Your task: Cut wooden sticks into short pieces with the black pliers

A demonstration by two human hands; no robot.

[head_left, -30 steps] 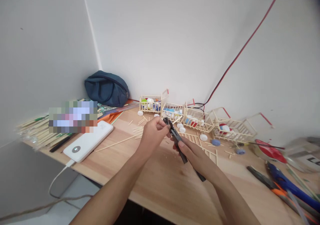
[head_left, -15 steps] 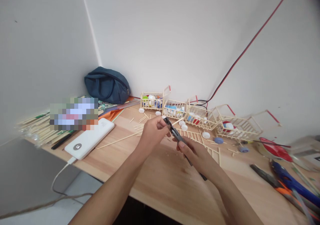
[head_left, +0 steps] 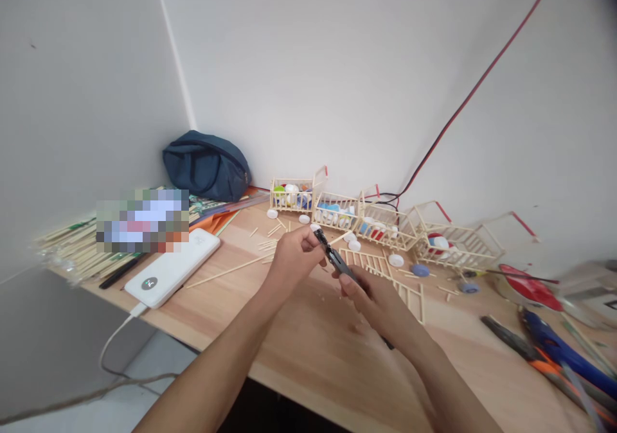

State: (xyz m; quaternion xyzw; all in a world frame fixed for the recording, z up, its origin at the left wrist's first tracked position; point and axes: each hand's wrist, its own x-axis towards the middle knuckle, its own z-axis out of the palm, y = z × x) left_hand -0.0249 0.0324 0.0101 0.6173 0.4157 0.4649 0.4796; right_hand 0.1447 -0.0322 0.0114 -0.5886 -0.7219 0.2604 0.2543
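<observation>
Dark metal pliers point(head_left: 339, 261) are held above the middle of the tabletop point(head_left: 299, 349), tilted, head toward the far edge. Right hand point(head_left: 371, 298): fingers wrapped around the handles, one handle end projecting below the palm toward the near edge. Left hand point(head_left: 296, 253): thumb and fingertips pinched together at the head of the pliers, apparently on a pale wooden stick point(head_left: 344, 236). The stick crosses at the head, its free end pointing toward the far edge (the pinched end is hidden by the fingers). Whether the jaws are closed on the stick cannot be told.

Handling, as judged: the stick is light, stiff and likely to splinter if bent; hold it close to the jaws, between thumb and fingertip. The pliers appear heavier and rigid; a grip well down the handles keeps fingers clear of the head.

Surroundings: slatted stick panels point(head_left: 422, 301) lie just beyond the right hand. Miniature stick-built carts point(head_left: 292, 180) stand in a row along the far edge, with white bottle caps point(head_left: 354, 245) before them. A white power bank point(head_left: 172, 269) lies near the left corner; a blue-handled tool point(head_left: 554, 343) lies toward the right end.
</observation>
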